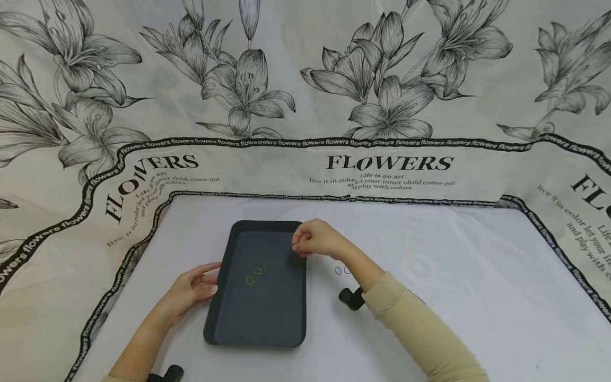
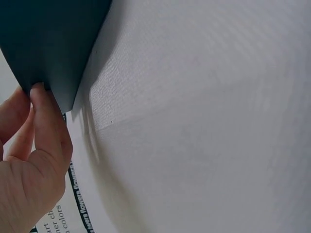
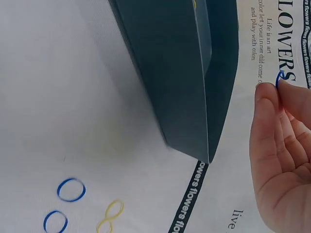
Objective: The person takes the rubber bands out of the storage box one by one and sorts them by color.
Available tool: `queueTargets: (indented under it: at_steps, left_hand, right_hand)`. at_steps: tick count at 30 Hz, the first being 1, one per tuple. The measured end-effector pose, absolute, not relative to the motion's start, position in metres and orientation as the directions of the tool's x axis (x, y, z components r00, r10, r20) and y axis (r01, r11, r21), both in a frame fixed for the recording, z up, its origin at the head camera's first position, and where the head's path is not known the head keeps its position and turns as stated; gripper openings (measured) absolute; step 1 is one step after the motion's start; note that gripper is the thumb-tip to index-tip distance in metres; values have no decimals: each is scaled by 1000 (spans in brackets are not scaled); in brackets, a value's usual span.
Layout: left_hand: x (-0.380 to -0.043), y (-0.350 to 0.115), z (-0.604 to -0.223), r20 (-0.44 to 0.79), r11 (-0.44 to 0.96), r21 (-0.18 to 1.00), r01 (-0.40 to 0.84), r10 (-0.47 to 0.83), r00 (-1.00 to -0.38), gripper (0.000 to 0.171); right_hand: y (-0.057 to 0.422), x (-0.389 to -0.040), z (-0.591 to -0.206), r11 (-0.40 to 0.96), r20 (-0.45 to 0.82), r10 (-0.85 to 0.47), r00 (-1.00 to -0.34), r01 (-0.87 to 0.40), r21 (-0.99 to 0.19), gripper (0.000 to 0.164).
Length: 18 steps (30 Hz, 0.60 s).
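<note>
Head view above, facing forward-down; wrist views close, low (all three share tray (image 1: 260,318)).

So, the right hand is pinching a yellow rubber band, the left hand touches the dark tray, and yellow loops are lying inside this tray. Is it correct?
Not quite: the right wrist view shows that the rubber band pinched by the right hand is blue, not yellow. The left hand does touch the dark tray, and yellow loops lie inside it.

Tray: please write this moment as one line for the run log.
left hand: touches tray | right hand: pinches blue band | tray: holds yellow loops | cloth: blue bands
</note>
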<state>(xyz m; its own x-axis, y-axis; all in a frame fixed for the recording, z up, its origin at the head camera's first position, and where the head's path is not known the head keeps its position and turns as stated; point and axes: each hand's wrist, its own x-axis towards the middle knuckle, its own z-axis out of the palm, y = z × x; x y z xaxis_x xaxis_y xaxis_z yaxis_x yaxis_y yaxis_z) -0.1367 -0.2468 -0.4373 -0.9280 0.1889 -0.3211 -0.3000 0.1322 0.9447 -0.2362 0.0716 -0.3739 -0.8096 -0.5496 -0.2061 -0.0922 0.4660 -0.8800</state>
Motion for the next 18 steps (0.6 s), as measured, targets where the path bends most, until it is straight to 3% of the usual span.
queueTargets:
  at_steps: [9, 18]
  left_hand:
    - [-137, -247, -438, -318, 121, 947, -299, 190, -929, 62]
    - [-137, -248, -440, -323, 112, 945, -306, 196, -926, 62]
  right_hand:
    - [95, -234, -370, 477, -222, -526, -821, -69, -876, 7]
    - [120, -234, -372, 479, -260, -480, -838, -2, -878, 20]
